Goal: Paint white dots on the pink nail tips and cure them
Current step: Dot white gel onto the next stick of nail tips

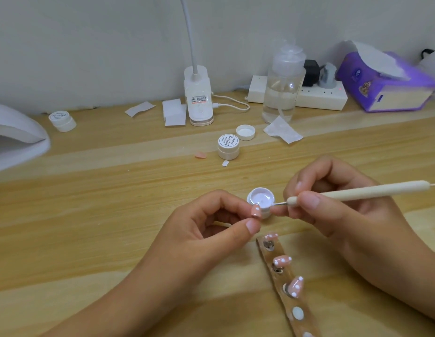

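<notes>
nearest, a strip (306,319) carries three dotted pink tips (282,261). the left hand (211,229) pinches another tip (256,211) against an open pot (265,210) of white gel. the right hand (333,210) pinches a tool (357,190), its point at the pot's side. beyond stand a shut jar (228,147), a loose lid (246,132) and a bottle (283,86) holding some clear liquid.

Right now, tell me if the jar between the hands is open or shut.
Open: the jar shows pale gel, uncovered; a white lid lies farther back.

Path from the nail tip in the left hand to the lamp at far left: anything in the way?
Nothing visible. Between the nail tip pinched by the left hand and the lamp lies bare table; the loose pink tip and closed jar sit farther back.
</notes>
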Motion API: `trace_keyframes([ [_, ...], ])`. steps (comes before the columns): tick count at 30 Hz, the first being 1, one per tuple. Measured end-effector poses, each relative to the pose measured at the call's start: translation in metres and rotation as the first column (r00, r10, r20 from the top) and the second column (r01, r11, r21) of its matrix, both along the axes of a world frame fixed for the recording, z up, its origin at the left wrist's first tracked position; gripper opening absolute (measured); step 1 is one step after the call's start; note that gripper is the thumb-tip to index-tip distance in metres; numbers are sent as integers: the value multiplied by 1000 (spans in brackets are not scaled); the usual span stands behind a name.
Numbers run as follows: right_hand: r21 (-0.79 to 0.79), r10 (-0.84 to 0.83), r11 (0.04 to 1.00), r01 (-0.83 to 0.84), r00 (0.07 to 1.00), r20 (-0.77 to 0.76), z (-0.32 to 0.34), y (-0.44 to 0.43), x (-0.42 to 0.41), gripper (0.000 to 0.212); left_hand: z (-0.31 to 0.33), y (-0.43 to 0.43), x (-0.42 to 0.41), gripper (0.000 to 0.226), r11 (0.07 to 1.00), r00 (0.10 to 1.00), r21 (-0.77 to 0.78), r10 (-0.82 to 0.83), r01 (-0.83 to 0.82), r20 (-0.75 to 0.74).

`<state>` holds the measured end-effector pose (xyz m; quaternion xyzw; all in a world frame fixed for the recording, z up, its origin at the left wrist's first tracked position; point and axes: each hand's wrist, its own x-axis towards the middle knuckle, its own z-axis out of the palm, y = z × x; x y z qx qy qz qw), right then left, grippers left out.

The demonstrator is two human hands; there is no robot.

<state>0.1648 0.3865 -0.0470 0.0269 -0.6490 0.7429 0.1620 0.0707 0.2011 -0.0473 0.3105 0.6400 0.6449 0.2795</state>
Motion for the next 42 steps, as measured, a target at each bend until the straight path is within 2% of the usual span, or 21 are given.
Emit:
trace_keyframes([
  [5, 13, 50, 999, -50, 999, -3, 2, -3, 2, 26, 0, -1, 0, 13, 1000, 1000, 3, -5, 5, -1],
  [13, 74, 25, 997, -23, 999, -30, 5, -5, 0, 22, 1, -1, 1, 14, 1000, 1000, -13, -19, 19, -9],
  [19, 65, 51, 997, -48, 998, -38, 5, -5, -1, 20, 0, -1, 2, 20, 999, 1000, -45, -27, 26, -13],
  [24, 95, 38, 995, -35, 999, -33, 4, -4, -1, 8, 0, -1, 1, 19, 999, 1000, -36, -29, 29, -9],
  [42, 119, 46, 992, -42, 999, -30, 4, -6, -1, 8, 0, -1, 1, 21, 999, 1000, -29, -28, 28, 6],
])
